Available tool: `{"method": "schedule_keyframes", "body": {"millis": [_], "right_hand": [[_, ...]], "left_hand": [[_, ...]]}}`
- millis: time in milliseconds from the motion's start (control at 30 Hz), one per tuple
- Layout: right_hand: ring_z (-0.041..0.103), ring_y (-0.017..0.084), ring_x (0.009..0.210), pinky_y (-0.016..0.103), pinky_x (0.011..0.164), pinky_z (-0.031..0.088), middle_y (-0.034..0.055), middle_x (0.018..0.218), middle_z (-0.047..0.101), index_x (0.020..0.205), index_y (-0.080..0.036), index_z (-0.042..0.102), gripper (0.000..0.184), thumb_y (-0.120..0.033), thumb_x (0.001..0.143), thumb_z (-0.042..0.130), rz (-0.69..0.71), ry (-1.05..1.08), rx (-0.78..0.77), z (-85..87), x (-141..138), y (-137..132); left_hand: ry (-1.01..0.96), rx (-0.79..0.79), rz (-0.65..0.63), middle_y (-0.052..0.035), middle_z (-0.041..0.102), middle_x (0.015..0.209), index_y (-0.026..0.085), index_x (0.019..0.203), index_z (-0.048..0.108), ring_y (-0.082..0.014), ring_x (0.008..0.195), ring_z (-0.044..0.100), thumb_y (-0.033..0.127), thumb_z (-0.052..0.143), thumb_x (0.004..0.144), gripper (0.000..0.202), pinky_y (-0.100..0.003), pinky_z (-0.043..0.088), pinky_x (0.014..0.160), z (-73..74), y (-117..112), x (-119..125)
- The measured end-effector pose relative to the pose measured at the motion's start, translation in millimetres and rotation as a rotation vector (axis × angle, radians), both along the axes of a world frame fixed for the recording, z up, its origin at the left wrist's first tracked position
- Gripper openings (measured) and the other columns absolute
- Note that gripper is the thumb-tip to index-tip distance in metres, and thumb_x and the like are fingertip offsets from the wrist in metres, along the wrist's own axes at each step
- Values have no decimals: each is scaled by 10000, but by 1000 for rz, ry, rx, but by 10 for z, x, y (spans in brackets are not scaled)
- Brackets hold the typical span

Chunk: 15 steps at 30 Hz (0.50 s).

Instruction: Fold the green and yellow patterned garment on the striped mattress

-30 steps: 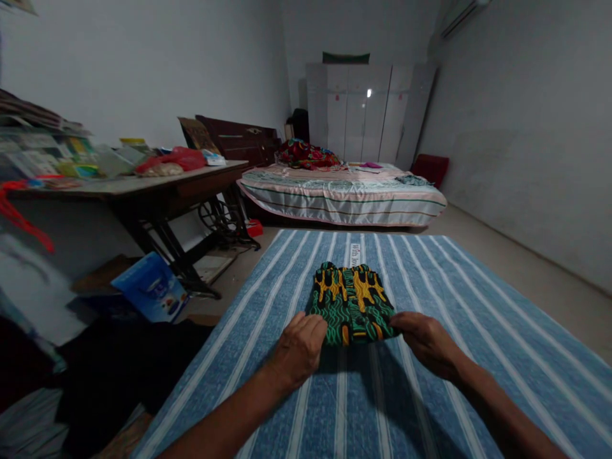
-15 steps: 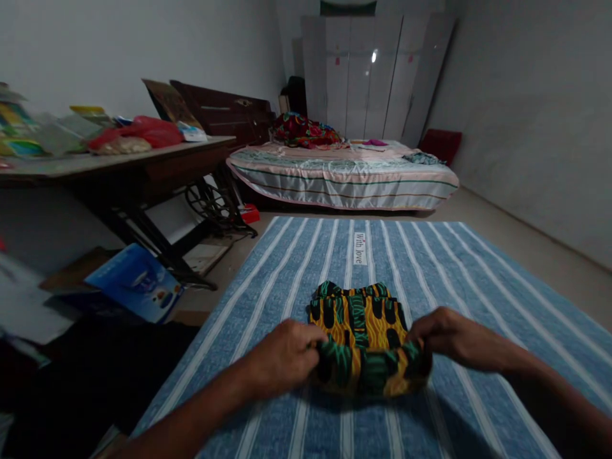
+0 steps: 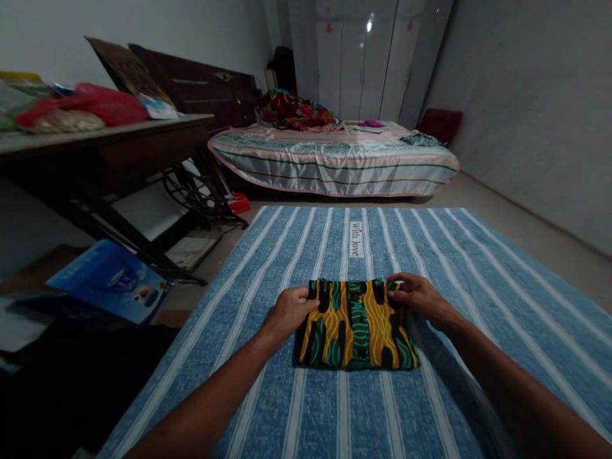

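Observation:
A folded cloth [image 3: 356,326] printed in orange, green and black lies flat on a blue striped mattress [image 3: 430,268]. My left hand [image 3: 288,310] pinches its far left corner with curled fingers. My right hand [image 3: 418,296] grips the far right corner the same way. Both forearms reach in from the bottom of the view, one on each side of the cloth.
A dark table [image 3: 105,150] with a red bag [image 3: 102,105] and clutter stands at left, a blue box [image 3: 108,287] on the floor below it. A bed [image 3: 335,162] with bright clothes lies beyond the mattress, white wardrobes [image 3: 368,57] behind it.
Both hands lifted the near edge of the cloth and carried it over to the far edge, folding it in half. The view tilted down.

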State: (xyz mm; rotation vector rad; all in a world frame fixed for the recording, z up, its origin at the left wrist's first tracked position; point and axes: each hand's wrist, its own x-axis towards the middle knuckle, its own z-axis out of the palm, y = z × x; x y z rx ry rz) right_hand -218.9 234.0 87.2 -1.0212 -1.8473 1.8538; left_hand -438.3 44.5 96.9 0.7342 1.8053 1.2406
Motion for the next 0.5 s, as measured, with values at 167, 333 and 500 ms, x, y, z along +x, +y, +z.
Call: {"method": "schedule_keyframes", "body": {"millis": [167,333,500], "right_hand": [[508,110,491,216,466,353,-69,525,522,971,-152,595,425,-338,600,687,-112,76,126,-47,-84,51],[491,120,472,232,454,343,-50,515,524,886,-153,583,362,-370,598,611,-116,19,188,-243,-166,79],[515,139,514,252,493,373,-38,557,544,976,-159,588,392,-391,659,588,-161,-16,280,-305,-87,65]], "left_hand": [[147,16,100,34,564,571,178,601,481,-119,516,533,307,612,676,199,-206,347,474,-82,-13,-29],[407,-94,121,51,489,522,192,576,444,-113,495,489,282,574,713,209,-209,310,471,-177,28,-92],[825,-180,184,-12,602,710,188,835,575,-186,685,591,278,597,753,124,-268,435,619,-28,-41,24]]}}
